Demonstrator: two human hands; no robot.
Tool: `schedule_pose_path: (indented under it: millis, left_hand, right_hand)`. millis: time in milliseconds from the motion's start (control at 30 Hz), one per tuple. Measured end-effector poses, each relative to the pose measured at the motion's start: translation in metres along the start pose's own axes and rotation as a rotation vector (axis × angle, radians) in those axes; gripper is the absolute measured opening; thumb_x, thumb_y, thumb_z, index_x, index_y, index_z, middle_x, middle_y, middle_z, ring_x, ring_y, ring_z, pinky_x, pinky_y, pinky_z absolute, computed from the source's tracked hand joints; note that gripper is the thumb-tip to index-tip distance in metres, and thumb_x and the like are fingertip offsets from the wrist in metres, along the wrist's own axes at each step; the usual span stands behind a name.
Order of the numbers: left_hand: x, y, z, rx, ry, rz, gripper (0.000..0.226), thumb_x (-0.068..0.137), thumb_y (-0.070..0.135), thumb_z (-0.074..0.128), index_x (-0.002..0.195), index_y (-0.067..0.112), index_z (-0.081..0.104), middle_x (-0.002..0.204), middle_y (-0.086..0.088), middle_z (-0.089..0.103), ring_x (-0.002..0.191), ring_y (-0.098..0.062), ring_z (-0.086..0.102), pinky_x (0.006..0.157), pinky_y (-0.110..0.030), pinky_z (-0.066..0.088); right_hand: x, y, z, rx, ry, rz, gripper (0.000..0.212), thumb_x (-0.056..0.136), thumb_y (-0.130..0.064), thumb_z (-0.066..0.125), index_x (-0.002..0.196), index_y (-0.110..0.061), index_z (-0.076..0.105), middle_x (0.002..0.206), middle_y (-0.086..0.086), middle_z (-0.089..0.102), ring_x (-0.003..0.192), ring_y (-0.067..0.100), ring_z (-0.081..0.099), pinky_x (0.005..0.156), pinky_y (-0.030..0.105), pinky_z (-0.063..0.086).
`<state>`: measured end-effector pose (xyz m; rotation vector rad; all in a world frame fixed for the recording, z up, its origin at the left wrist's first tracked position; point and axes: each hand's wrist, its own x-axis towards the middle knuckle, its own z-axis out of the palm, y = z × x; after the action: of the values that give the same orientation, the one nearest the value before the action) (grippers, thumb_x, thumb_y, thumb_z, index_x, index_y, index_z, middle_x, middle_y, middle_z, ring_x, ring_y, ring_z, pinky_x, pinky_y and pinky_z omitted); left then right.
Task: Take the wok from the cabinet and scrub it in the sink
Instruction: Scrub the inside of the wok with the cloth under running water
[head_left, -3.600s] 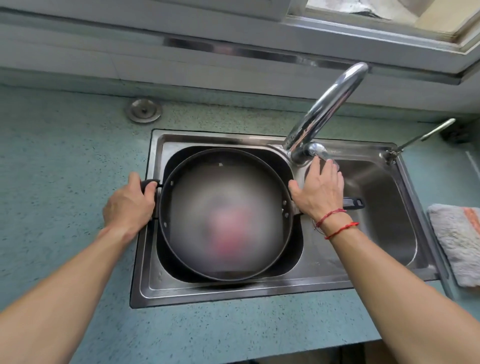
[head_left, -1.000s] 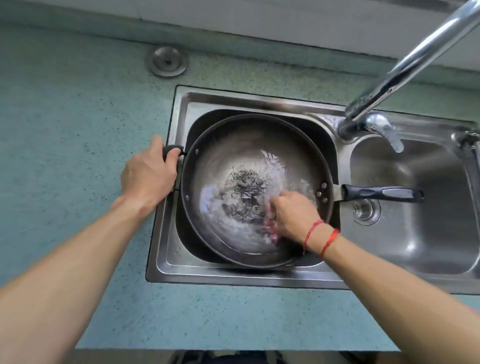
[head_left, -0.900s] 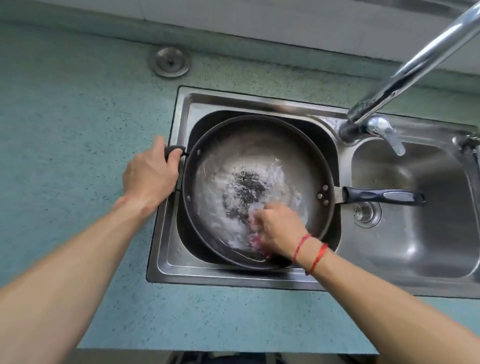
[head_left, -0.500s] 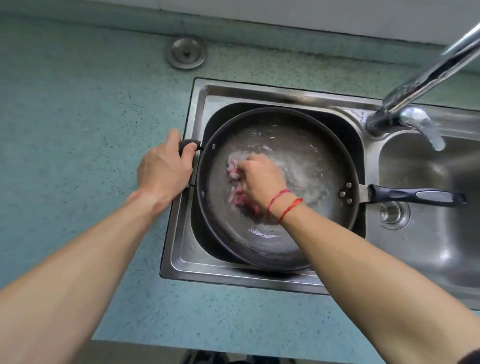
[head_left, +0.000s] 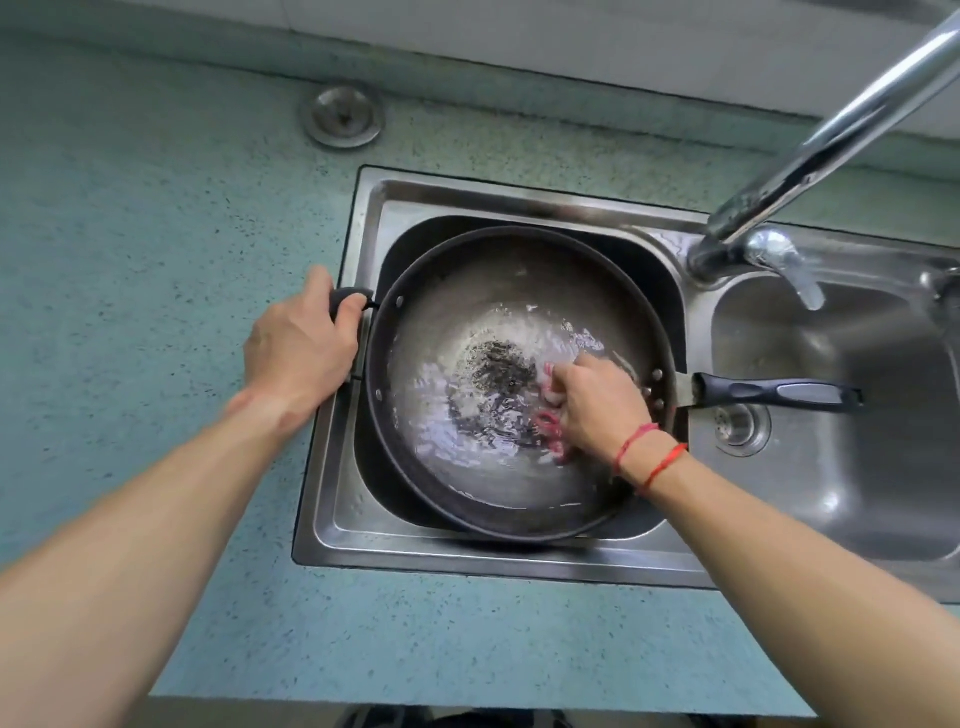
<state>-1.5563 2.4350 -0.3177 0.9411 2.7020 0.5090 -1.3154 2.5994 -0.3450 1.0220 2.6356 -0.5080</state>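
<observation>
wok (head_left: 493, 291): round, dark, wet, sitting in steel sink (head_left: 467, 558) | left hand (head_left: 298, 353) gripping its stub handle (head_left: 349, 299) | right hand (head_left: 600, 405) clutching pink scrubber (head_left: 549, 423) inside wok

Your counter (head_left: 130, 260) is a speckled blue-green top with a steel sink (head_left: 467, 558) set into it, and a round metal cap (head_left: 344, 115) sits on it behind the sink's left corner. The wok (head_left: 493, 270) rests in the left basin (head_left: 379, 483), its long handle reaching over the right basin (head_left: 857, 467).

One wok (head_left: 493, 280), one scrubber (head_left: 549, 427), two hands (head_left: 298, 348) (head_left: 597, 402)
</observation>
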Motion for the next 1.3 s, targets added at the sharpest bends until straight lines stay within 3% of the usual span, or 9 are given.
schedule_pose_path:
  millis: [133,267,467,633,767,833,967,1133,1300]
  left_hand:
    - [0.000,-0.001,0.001,0.016,0.001,0.002,0.032,0.103,0.046,0.039,0.093,0.016,0.040,0.067,-0.001,0.049,0.061,-0.026,0.049,0.057,-0.037,0.038]
    - [0.001,-0.001,0.001,0.013,-0.001,0.004,0.032,0.103,0.046,0.039,0.094,0.015,0.041,0.067,-0.001,0.050,0.060,-0.023,0.049,0.055,-0.035,0.035]
    - [0.000,-0.001,0.000,0.004,0.000,0.005,0.032,0.102,0.045,0.039,0.092,0.015,0.041,0.067,-0.003,0.053,0.058,-0.022,0.048,0.052,-0.035,0.033]
    - [0.001,0.000,0.000,-0.001,0.000,0.003,0.033,0.102,0.045,0.039,0.092,0.014,0.041,0.068,-0.005,0.053,0.060,-0.027,0.050,0.056,-0.037,0.035]
    - [0.001,-0.002,0.001,-0.004,0.001,0.023,0.032,0.102,0.045,0.040,0.092,0.014,0.041,0.071,-0.009,0.056,0.065,-0.034,0.054,0.059,-0.041,0.042]
    - [0.001,-0.002,0.001,-0.007,0.004,0.028,0.032,0.102,0.045,0.040,0.092,0.014,0.041,0.071,-0.010,0.056,0.066,-0.035,0.054,0.060,-0.042,0.044]
    - [0.001,-0.003,0.001,-0.016,0.009,0.028,0.033,0.102,0.045,0.039,0.092,0.014,0.041,0.072,-0.011,0.057,0.066,-0.034,0.054,0.060,-0.041,0.043]
    - [0.001,-0.002,-0.001,0.007,0.007,0.017,0.033,0.102,0.045,0.039,0.094,0.013,0.040,0.073,-0.011,0.054,0.068,-0.033,0.050,0.060,-0.040,0.036]
    - [0.000,-0.002,-0.001,0.000,0.006,0.035,0.032,0.103,0.045,0.038,0.094,0.014,0.040,0.072,-0.009,0.056,0.065,-0.032,0.052,0.059,-0.040,0.039]
  right_hand:
    - [-0.021,-0.022,0.010,0.068,-0.057,-0.098,0.016,0.077,-0.020,0.065,0.074,-0.026,0.051,0.077,-0.007,0.049,0.070,0.019,0.056,0.060,0.026,0.045]
    - [-0.010,-0.054,0.017,0.151,0.007,-0.178,0.003,0.081,-0.014,0.061,0.081,-0.017,0.062,0.076,-0.003,0.045,0.073,0.026,0.056,0.059,0.031,0.043]
    - [0.042,-0.055,0.007,0.219,0.094,-0.040,0.012,0.082,-0.012,0.059,0.079,-0.019,0.068,0.088,0.002,0.061,0.081,0.027,0.062,0.069,0.032,0.053]
    - [0.042,-0.023,-0.004,0.127,0.081,0.083,0.009,0.083,-0.018,0.061,0.089,-0.021,0.067,0.089,0.001,0.056,0.090,0.029,0.060,0.072,0.033,0.050]
    - [0.020,-0.009,-0.009,0.028,0.020,0.096,0.002,0.085,-0.023,0.063,0.086,-0.024,0.061,0.097,0.001,0.059,0.093,0.028,0.060,0.075,0.037,0.051]
    - [0.008,-0.006,-0.007,-0.028,0.005,0.075,0.010,0.085,-0.024,0.063,0.079,-0.025,0.055,0.092,0.000,0.058,0.088,0.028,0.061,0.072,0.037,0.053]
    - [-0.024,-0.013,-0.001,-0.111,-0.115,-0.026,0.001,0.085,-0.024,0.061,0.086,-0.025,0.061,0.089,0.001,0.055,0.087,0.028,0.061,0.066,0.031,0.045]
    - [-0.053,-0.036,0.004,0.021,-0.271,-0.155,0.031,0.089,-0.049,0.053,0.104,-0.023,0.061,0.098,0.004,0.053,0.089,0.023,0.054,0.083,0.037,0.051]
    - [-0.033,-0.081,0.018,0.172,-0.172,-0.307,0.013,0.085,-0.017,0.063,0.092,-0.017,0.074,0.094,0.007,0.061,0.087,0.029,0.058,0.078,0.041,0.052]
